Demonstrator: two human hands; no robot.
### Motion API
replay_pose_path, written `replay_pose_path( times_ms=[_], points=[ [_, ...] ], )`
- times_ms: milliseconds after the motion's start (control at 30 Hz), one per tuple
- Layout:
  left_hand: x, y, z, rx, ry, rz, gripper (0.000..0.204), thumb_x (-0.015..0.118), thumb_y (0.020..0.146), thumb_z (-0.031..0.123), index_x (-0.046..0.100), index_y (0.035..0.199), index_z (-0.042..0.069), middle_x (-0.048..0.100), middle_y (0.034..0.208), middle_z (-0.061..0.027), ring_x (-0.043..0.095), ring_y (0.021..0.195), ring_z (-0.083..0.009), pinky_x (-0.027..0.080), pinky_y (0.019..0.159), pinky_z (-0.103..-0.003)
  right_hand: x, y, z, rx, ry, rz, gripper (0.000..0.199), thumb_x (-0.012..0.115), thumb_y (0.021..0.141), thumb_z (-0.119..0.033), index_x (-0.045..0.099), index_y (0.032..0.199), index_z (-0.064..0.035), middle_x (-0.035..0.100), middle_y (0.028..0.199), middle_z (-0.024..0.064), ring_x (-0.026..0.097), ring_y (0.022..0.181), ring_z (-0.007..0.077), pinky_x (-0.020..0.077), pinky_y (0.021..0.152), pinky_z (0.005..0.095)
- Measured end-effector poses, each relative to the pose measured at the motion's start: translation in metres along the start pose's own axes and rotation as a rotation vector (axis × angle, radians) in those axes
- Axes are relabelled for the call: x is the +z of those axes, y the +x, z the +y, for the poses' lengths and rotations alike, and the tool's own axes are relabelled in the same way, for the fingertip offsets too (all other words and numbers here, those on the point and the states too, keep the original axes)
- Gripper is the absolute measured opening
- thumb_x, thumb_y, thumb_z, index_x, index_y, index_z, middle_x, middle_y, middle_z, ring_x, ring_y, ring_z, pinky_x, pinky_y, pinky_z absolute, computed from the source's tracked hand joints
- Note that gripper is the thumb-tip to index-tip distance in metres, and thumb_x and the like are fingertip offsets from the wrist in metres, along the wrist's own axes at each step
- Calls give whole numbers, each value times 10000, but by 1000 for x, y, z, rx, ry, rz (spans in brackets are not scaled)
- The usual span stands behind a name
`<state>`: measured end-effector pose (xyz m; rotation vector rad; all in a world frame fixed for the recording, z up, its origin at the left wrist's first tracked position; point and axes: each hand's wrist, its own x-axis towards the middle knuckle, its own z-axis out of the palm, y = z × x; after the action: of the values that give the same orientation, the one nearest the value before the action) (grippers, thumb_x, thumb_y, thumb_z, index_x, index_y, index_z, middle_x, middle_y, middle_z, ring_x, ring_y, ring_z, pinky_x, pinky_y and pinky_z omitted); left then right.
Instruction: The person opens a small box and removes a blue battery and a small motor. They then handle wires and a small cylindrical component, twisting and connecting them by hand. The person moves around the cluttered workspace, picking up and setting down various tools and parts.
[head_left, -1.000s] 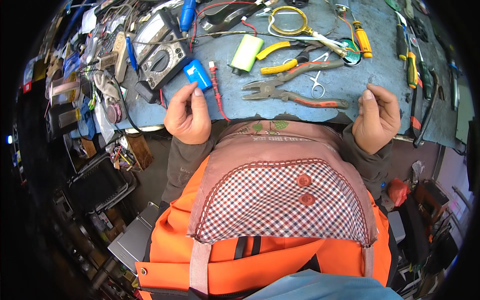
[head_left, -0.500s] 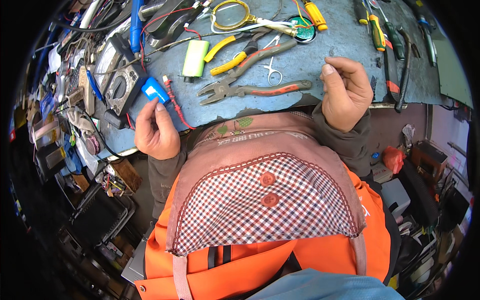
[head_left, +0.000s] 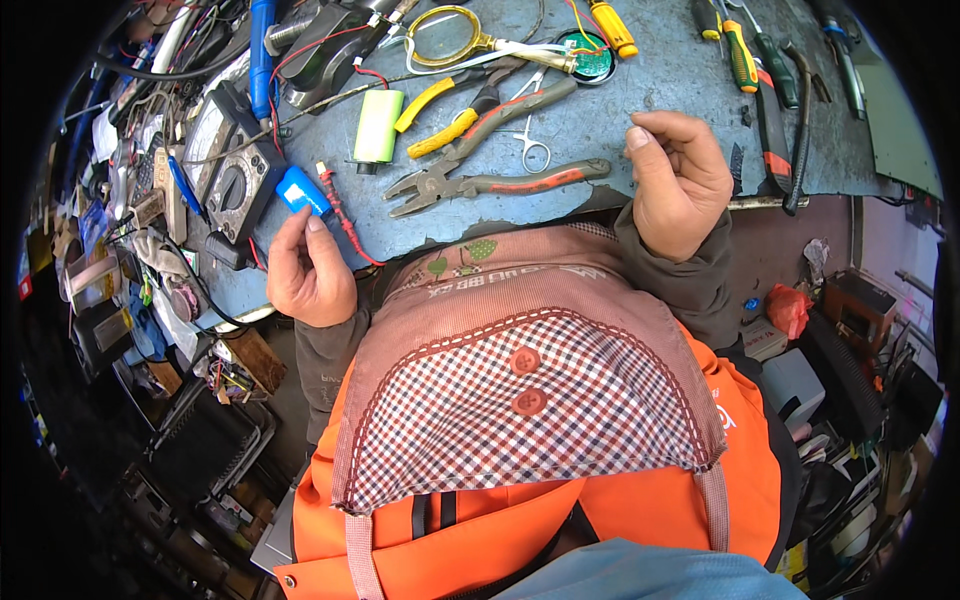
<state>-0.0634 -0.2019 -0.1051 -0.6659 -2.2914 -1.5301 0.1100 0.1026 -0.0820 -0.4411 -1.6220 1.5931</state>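
My left hand (head_left: 310,268) rests at the bench's front edge, thumb and index fingertips drawn together with nothing visible in them. Its tips are right at the lower end of a blue cylindrical battery (head_left: 300,190); whether they touch it I cannot tell. Beside that battery lies a red test probe (head_left: 340,218). My right hand (head_left: 682,190) is over the front edge farther right, fingers curled and thumb tip close to the index, seemingly holding nothing. Between the hands lie grey-and-red combination pliers (head_left: 480,182), small scissor-handled forceps (head_left: 535,155), yellow-handled pliers (head_left: 445,130) and a light green battery (head_left: 378,127).
An analog multimeter (head_left: 235,185) stands at left amid cluttered cables. Farther back are a magnifying glass (head_left: 443,38), a round green circuit board (head_left: 588,62) and a yellow screwdriver (head_left: 613,30). Several screwdrivers and a red-and-black tool (head_left: 772,140) lie at right. A checkered apron (head_left: 530,430) covers my lap.
The view has shifted slightly, so the bench items sit a little lower and more to the left. Both hands keep nearly the same pose and place.
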Motion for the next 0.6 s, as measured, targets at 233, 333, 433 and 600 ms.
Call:
replay_pose_path(
  times_ms=[233,333,433,600],
  points=[
    [-1,0,-1,20,18,-13,181,692,1019,-45,733,1193,-72,731,958,-59,611,769,-57,506,690,-213,1,0,-1,11,-18,-10,166,701,991,75,710,1156,50,678,930,1,569,805,37,455,715,205],
    [0,0,0,23,4,-10,181,695,1018,-42,734,1192,-72,731,953,-58,612,769,-57,507,688,-213,2,0,0,-33,-55,-30,143,696,990,77,714,1131,53,673,925,-8,568,804,30,454,690,210],
    [1,1,-1,36,7,-15,178,698,1019,-36,737,1189,-70,731,946,-54,610,767,-55,505,681,-212,5,4,-1,6,-118,-82,116,720,970,49,730,1085,40,681,897,8,579,768,40,460,659,225],
    [5,1,3,68,37,-12,171,696,1020,-34,739,1182,-70,727,934,-47,592,742,-47,488,651,-212,21,21,-18,-102,-575,-349,153,771,915,-112,769,1050,-38,694,870,114,687,722,269,533,648,380]
  ],
)
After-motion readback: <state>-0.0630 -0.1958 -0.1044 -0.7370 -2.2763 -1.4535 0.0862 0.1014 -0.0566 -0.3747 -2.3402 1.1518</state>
